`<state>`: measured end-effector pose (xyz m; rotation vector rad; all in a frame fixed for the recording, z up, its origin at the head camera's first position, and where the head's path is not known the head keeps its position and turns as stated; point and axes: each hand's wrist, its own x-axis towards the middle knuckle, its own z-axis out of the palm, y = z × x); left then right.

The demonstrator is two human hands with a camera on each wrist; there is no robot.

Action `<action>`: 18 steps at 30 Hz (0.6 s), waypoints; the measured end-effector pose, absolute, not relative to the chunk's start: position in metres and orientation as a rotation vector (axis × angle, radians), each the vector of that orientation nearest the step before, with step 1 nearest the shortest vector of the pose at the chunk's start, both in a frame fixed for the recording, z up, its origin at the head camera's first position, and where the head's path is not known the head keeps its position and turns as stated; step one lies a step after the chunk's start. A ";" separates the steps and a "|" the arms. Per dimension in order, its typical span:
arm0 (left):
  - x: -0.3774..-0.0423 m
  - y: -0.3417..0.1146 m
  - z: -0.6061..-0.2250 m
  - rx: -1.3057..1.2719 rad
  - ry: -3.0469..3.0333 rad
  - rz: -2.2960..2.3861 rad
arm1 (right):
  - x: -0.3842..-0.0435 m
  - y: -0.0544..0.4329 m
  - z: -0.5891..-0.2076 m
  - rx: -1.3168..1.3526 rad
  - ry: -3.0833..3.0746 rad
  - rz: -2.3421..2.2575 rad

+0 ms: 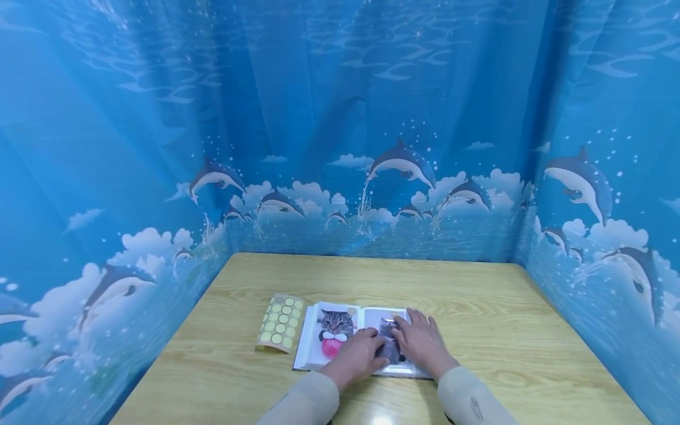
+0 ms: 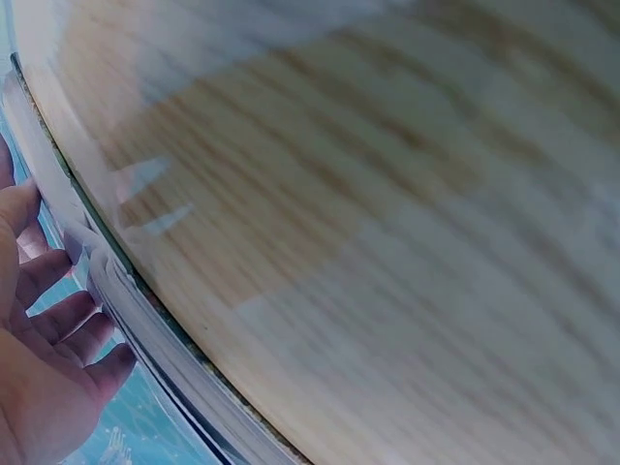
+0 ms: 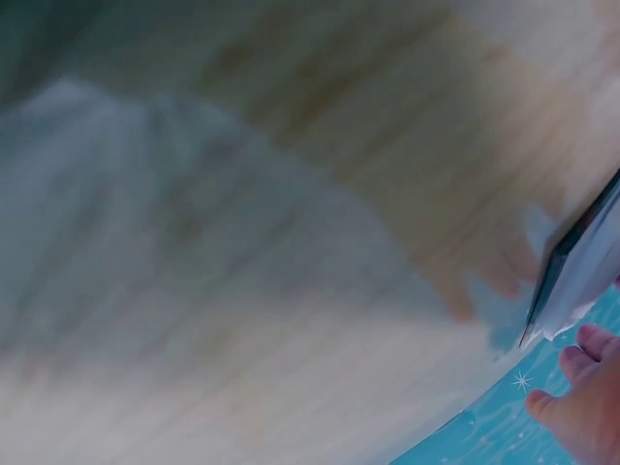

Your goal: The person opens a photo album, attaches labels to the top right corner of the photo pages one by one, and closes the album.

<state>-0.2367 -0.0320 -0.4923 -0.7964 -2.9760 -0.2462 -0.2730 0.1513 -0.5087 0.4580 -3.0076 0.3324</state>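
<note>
An open photo album point(image 1: 303, 354) lies on the table, a picture of a cat on each side. On the left page the tabby cat photo point(image 1: 337, 321) shows a pink round shape below the head, with a small round sticker point(image 1: 352, 311) at the page's upper corner. My left hand point(image 1: 357, 355) reaches over the album's middle, fingers loosely bent over the right page. Spread across that page's right part is my right hand point(image 1: 423, 342), fingertips at the upper part of the grey cat photo point(image 1: 390, 350). Both hands partly cover the page. In the left wrist view the album's page edges point(image 2: 160, 334) show beside the left fingers.
Left of the album lies a slightly curled sheet of round pale-green stickers point(image 1: 278, 322). The wood-grain table point(image 1: 478, 301) extends behind and to both sides. Blue curtains point(image 1: 329, 130) printed with dolphins and clouds surround it at the back and sides.
</note>
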 end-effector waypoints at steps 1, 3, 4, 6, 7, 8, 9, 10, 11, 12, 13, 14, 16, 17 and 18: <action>-0.236 -0.032 -0.492 -0.791 -2.983 -0.246 | -0.272 0.152 -0.509 0.460 -3.004 0.342; -0.236 -0.032 -0.491 -0.785 -2.991 -0.248 | -0.271 0.154 -0.509 0.466 -2.988 0.354; -0.235 -0.032 -0.491 -0.786 -2.988 -0.250 | -0.271 0.155 -0.509 0.469 -2.979 0.361; -0.236 -0.032 -0.492 -0.794 -2.974 -0.250 | -0.270 0.157 -0.509 0.474 -2.964 0.369; -0.236 -0.032 -0.493 -0.802 -2.962 -0.251 | -0.269 0.158 -0.509 0.473 -2.956 0.380; -0.236 -0.033 -0.494 -0.810 -2.949 -0.253 | -0.269 0.159 -0.509 0.471 -2.950 0.388; -0.237 -0.033 -0.495 -0.816 -2.941 -0.251 | -0.269 0.160 -0.509 0.464 -2.952 0.398; -0.237 -0.033 -0.496 -0.820 -2.936 -0.252 | -0.269 0.160 -0.508 0.455 -2.953 0.409; -0.237 -0.033 -0.496 -0.824 -2.934 -0.254 | -0.268 0.161 -0.508 0.444 -2.956 0.423; -0.238 -0.033 -0.497 -0.826 -2.934 -0.254 | -0.268 0.162 -0.507 0.429 -2.963 0.442; -0.238 -0.033 -0.497 -0.826 -2.936 -0.253 | -0.268 0.164 -0.507 0.414 -2.967 0.458; -0.238 -0.032 -0.497 -0.825 -2.941 -0.249 | -0.268 0.165 -0.507 0.400 -2.972 0.469; -0.238 -0.032 -0.497 -0.825 -2.943 -0.233 | -0.267 0.168 -0.506 0.378 -2.975 0.494; -0.238 -0.031 -0.496 -0.823 -2.945 -0.225 | -0.267 0.169 -0.506 0.369 -2.973 0.510; -0.238 -0.031 -0.496 -0.819 -2.952 -0.217 | -0.266 0.171 -0.506 0.363 -2.970 0.525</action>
